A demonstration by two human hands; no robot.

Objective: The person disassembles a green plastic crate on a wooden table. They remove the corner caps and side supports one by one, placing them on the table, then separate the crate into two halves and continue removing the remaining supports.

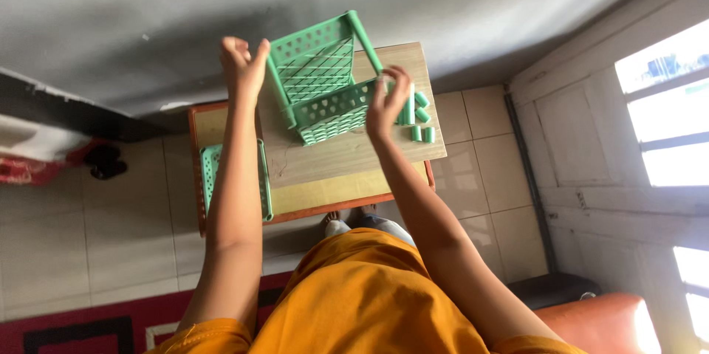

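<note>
We see green basket (323, 84) tilted on desk (347, 162): L hand (242, 66) clenched on its left post, R hand (388, 103) fingers pinching its right rim.

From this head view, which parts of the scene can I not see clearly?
- Left hand: its curled fingers hide whether it grips the green basket or only touches it.
- Right hand: it covers the basket corner, so its grip is unclear.
- Second green basket: the left forearm crosses it.
- Small green tubes: partly behind the right hand, so no sure count.
- Feet: mostly hidden by the orange clothing.
</note>
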